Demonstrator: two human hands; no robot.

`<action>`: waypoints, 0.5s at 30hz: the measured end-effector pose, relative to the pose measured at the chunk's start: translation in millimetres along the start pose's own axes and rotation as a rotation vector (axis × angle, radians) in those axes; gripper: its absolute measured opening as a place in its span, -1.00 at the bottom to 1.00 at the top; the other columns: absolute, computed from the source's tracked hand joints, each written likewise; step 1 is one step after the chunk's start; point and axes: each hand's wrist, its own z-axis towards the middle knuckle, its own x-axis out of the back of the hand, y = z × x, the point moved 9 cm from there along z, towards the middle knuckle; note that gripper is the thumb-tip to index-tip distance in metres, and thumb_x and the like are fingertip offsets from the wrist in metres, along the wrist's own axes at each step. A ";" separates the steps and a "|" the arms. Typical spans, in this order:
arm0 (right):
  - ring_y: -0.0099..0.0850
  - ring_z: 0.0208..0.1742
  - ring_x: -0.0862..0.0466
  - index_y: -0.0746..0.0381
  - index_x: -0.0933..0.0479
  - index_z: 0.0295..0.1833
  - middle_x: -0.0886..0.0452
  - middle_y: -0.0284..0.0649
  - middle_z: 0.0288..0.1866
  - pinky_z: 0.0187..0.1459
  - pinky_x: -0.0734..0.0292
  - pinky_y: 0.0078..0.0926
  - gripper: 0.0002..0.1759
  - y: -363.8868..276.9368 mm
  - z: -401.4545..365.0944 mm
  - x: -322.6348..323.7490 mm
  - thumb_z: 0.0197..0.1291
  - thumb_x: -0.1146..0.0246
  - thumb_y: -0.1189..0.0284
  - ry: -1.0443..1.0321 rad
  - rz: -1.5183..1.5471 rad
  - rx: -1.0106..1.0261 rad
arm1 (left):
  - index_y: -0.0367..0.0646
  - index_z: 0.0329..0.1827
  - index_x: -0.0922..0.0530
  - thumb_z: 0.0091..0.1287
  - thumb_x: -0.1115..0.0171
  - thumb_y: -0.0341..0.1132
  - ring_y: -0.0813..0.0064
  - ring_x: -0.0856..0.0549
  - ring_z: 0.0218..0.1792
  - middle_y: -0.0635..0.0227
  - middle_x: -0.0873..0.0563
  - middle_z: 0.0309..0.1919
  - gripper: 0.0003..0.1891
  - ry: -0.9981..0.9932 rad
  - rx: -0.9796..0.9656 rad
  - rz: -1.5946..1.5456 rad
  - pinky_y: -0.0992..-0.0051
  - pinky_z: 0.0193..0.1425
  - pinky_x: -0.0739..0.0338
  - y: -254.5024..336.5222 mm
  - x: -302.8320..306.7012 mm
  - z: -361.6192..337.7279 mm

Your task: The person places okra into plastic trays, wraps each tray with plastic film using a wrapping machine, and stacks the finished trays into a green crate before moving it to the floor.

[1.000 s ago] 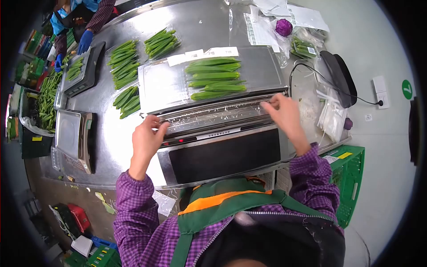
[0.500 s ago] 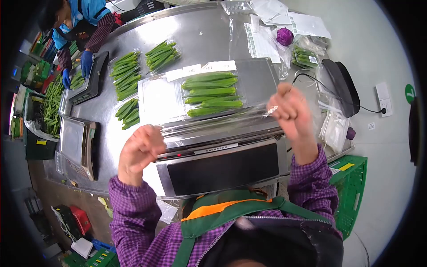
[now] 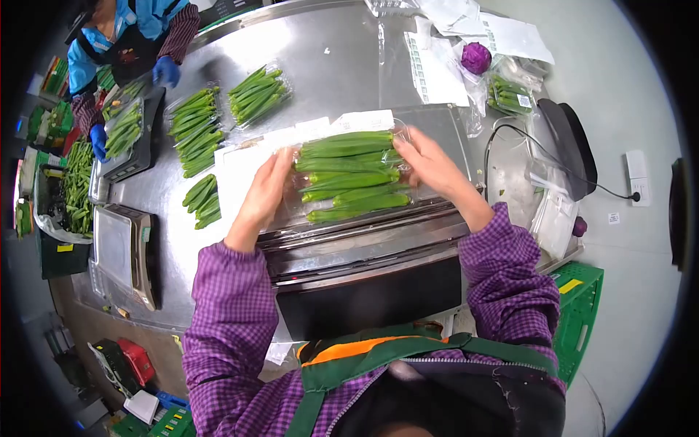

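Clear trays of green okra [image 3: 349, 175] lie side by side on the wrapping machine's flat plate [image 3: 437, 131], in front of me. My left hand [image 3: 268, 188] is at their left ends, its fingers pressed together along the edge. At the right ends my right hand [image 3: 433, 164] has its thumb on top and its fingers round the side. Both hands grip the trays between them. Below runs the machine's metal bar, with a black front panel [image 3: 371, 295]. White labels [image 3: 360, 120] lie behind the okra.
More okra packs [image 3: 258, 95] lie left of the machine. A scale [image 3: 125, 251] stands near the left edge. A co-worker's gloved hands [image 3: 166, 71] are at another scale, upper left. Right are a purple cabbage [image 3: 475, 57], papers, a black cable and a green crate [image 3: 579, 306].
Both my hands have come down from above the film bar to the sides of the okra trays and taken hold. The co-worker's one hand has moved away from the scale.
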 end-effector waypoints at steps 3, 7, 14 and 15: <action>-0.62 -0.59 -0.46 0.40 -0.34 0.10 -0.51 -0.28 -0.38 -0.60 -0.39 -0.64 -0.46 11.9 -34.2 -11.5 0.37 0.06 0.09 -0.117 0.159 -0.147 | -0.29 -0.02 -0.46 0.46 0.13 -0.03 0.68 -0.46 -0.44 0.45 -0.49 -0.40 -0.56 -0.086 0.132 -0.027 0.64 -0.38 -0.41 -11.5 -5.6 -39.1; -0.59 -0.58 -0.52 0.39 -0.36 0.00 -0.49 -0.27 -0.45 -0.65 -0.41 -0.65 -0.52 29.2 -121.5 -34.8 0.40 0.13 0.13 -0.347 0.258 -0.342 | -0.31 0.10 -0.39 0.44 0.18 0.08 0.47 -0.64 -0.24 0.27 -0.61 -0.23 -0.45 -0.230 0.366 -0.214 0.48 -0.25 -0.60 -32.6 -32.2 -126.4; -0.43 -0.56 -0.57 0.42 -0.33 0.04 -0.48 -0.14 -0.25 -0.62 -0.51 -0.59 -0.53 80.8 -199.0 -64.4 0.38 0.08 0.17 -0.419 0.244 -0.572 | -0.33 0.18 -0.32 0.43 0.14 0.05 0.38 -0.57 0.00 0.23 -0.49 0.02 -0.44 -0.287 0.626 -0.267 0.26 -0.09 -0.65 -119.9 -48.5 -199.2; -0.42 -0.59 -0.57 0.42 -0.34 0.03 -0.49 -0.12 -0.26 -0.63 -0.51 -0.60 -0.54 92.7 -199.7 -68.7 0.38 0.08 0.18 -0.374 0.254 -0.530 | -0.33 0.16 -0.33 0.42 0.12 0.05 0.39 -0.57 0.00 0.25 -0.50 -0.01 -0.44 -0.262 0.628 -0.277 0.26 -0.08 -0.65 -124.6 -48.3 -199.1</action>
